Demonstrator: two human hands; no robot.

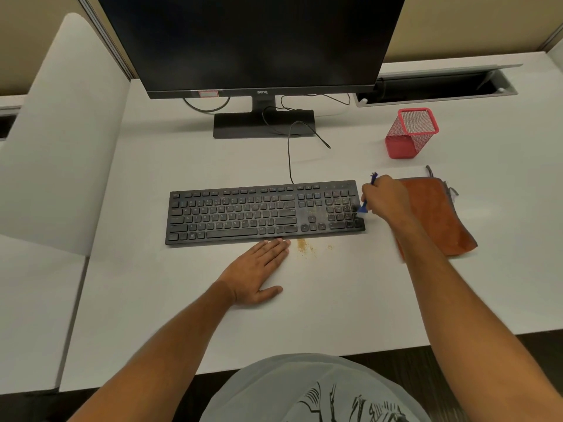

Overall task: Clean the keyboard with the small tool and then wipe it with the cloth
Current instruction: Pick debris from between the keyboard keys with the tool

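Observation:
A black keyboard [243, 213] lies across the middle of the white desk [335, 300], dusty around its number pad. My right hand [385, 197] is closed around a small blue brush [364, 208], whose pale bristles touch the keyboard's right edge. The brush's blue handle end sticks up above my fist. My left hand [259, 271] lies flat and open on the desk, fingertips touching the keyboard's front edge. An orange-brown cloth [438, 214] lies folded on the desk right of the keyboard, partly under my right forearm.
Yellowish crumbs [306, 246] dot the desk just in front of the keyboard. A monitor [253, 41] on its stand rises behind, with cables trailing. A red mesh pen holder [409, 132] lies tipped at back right. A cable tray slot [435, 86] opens behind it.

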